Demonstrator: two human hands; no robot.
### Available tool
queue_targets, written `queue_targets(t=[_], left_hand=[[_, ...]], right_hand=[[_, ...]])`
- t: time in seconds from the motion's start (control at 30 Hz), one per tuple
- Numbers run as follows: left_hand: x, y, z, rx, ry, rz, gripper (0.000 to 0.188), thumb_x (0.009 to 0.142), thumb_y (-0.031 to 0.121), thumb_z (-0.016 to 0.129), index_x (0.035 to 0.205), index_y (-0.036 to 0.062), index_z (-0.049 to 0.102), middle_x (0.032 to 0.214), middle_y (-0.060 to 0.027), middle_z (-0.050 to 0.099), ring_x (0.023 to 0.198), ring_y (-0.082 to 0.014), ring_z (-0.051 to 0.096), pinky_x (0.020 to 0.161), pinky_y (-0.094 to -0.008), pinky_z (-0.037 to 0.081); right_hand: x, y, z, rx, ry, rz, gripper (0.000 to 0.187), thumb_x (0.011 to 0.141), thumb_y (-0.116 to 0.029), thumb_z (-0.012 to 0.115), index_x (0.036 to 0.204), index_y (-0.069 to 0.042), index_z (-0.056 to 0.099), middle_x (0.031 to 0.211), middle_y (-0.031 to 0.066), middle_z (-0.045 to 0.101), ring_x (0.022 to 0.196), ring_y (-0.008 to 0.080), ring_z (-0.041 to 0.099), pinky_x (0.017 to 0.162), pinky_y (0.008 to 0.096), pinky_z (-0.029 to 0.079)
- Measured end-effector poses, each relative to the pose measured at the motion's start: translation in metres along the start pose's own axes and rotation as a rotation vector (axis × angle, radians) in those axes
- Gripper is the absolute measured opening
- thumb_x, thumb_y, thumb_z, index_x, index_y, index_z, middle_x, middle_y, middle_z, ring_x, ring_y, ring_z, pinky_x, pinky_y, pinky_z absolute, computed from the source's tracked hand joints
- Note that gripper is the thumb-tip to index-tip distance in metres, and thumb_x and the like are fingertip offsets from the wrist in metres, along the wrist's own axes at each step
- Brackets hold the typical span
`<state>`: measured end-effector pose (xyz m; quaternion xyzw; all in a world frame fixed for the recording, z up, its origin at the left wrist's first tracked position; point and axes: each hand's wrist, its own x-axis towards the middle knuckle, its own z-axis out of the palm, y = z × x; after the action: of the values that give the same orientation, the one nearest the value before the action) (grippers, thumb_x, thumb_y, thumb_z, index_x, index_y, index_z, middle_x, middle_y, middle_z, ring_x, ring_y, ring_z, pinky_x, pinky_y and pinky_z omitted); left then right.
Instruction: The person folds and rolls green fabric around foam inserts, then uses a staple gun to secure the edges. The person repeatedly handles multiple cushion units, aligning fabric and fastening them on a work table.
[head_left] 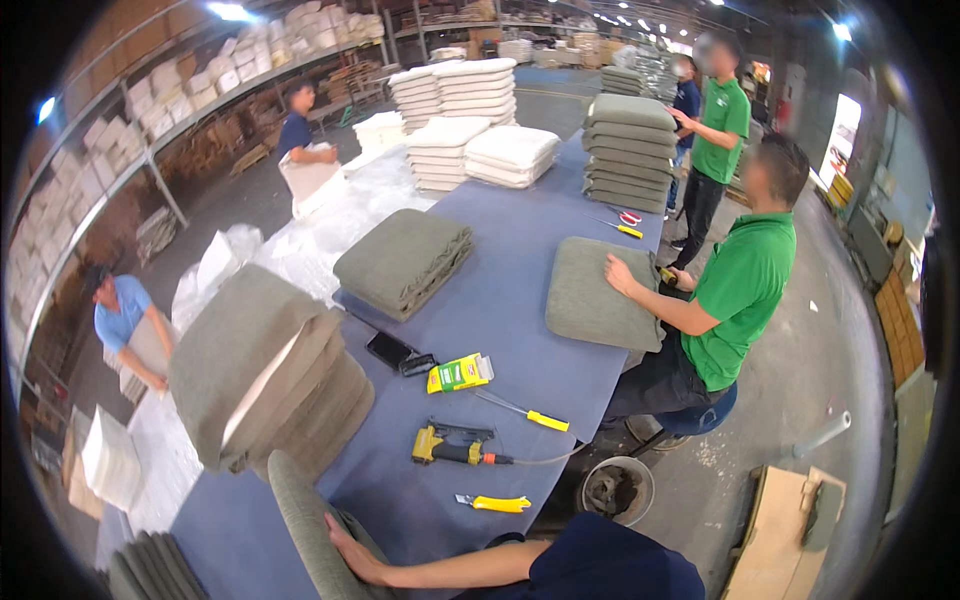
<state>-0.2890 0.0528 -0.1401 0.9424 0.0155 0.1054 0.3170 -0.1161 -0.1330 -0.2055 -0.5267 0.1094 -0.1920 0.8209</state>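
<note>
My right hand (352, 553) lies against the face of a grey-green upholstered cushion (300, 510), which stands tilted on its edge at the near side of the blue table (520, 390). Its fingers are partly hidden along the fabric. My left hand is out of view. Just beyond leans a tall stack of grey-green cushions (260, 370), a pale inner layer showing at one fold. To the right of my hand are a yellow utility knife (497, 504) and a yellow-black staple gun (450, 445) on an air hose. A yellow-handled screwdriver-like tool (547, 421) lies farther off.
A yellow-green box (460, 374), a phone (388, 349) and another cushion (405, 262) lie mid-table. At right, a seated co-worker in green (750, 300) handles a cushion (600, 290). White cushion stacks (475, 90) stand far back. A bucket (617, 488) sits on the floor.
</note>
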Motion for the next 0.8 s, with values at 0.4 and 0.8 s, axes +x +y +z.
queue_targets(t=[0.4, 0.8], left_hand=[[0.016, 0.174, 0.073, -0.46, 0.089, 0.389, 0.082, 0.078, 0.018, 0.091, 0.145, -0.0093, 0.052, 0.126, -0.0328, 0.068, 0.117, -0.0457, 0.069, 0.101, -0.0554, 0.056], [0.022, 0.16, 0.065, -0.419, 0.112, 0.451, 0.071, 0.084, 0.023, 0.079, 0.144, -0.0054, 0.055, 0.137, -0.0297, 0.064, 0.125, -0.0457, 0.063, 0.106, -0.0568, 0.048]], right_hand=[[0.077, -0.031, -0.087, -0.069, -0.229, 0.035, 0.073, 0.116, -0.053, 0.018, 0.17, -0.003, 0.014, 0.175, 0.0103, 0.024, 0.161, 0.0225, 0.021, 0.131, 0.0346, 0.015], [-0.005, -0.073, 0.023, -0.301, -0.332, 0.021, 0.072, 0.115, -0.05, 0.032, 0.168, -0.001, 0.025, 0.172, 0.0201, 0.03, 0.16, 0.0303, 0.027, 0.129, 0.0391, 0.021]])
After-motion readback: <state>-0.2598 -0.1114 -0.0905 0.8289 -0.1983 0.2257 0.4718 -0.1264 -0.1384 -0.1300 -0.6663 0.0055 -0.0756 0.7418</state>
